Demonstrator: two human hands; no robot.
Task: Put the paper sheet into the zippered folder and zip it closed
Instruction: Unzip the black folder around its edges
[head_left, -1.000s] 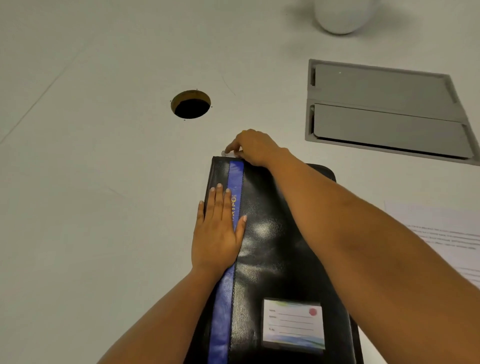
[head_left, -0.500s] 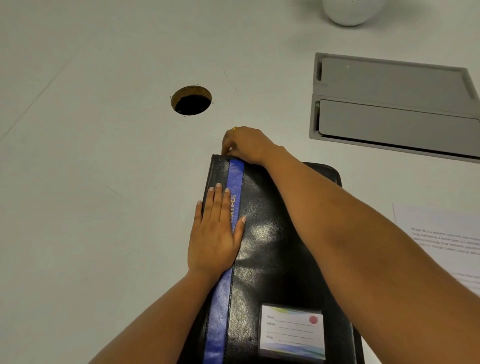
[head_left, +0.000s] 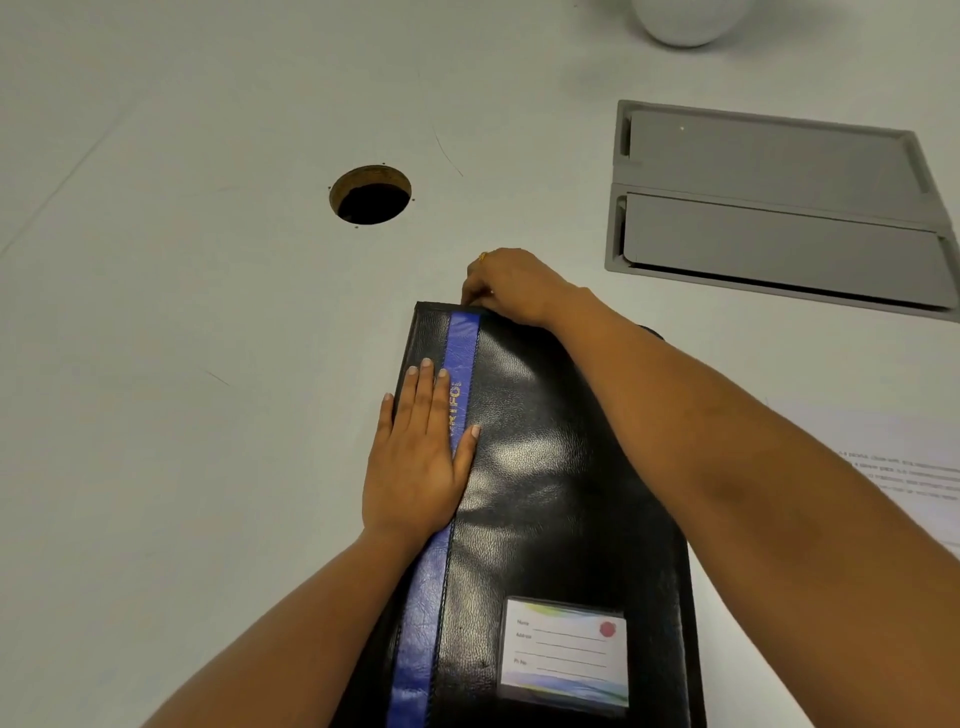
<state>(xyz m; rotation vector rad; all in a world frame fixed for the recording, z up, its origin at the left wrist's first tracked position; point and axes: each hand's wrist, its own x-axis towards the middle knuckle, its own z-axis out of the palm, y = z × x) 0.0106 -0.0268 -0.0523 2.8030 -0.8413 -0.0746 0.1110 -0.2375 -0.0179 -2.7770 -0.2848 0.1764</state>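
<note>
A black zippered folder (head_left: 550, 467) with a blue stripe and a name label lies flat on the white table, running away from me. My left hand (head_left: 415, 462) rests flat on its left side, fingers spread over the stripe. My right hand (head_left: 511, 286) reaches across to the folder's far edge, fingers pinched there near the far left corner; what they pinch is hidden, likely the zipper pull. The printed paper sheet (head_left: 893, 467) lies on the table to the folder's right, partly behind my right forearm.
A round cable hole (head_left: 370, 195) opens in the table beyond the folder to the left. A grey recessed two-flap panel (head_left: 779, 208) sits at the far right. A white rounded object (head_left: 685, 21) stands at the top edge.
My right hand has shifted slightly along the folder's far edge, staying pinched at the corner. The left hand stays pressed flat. The view has tilted a little.
</note>
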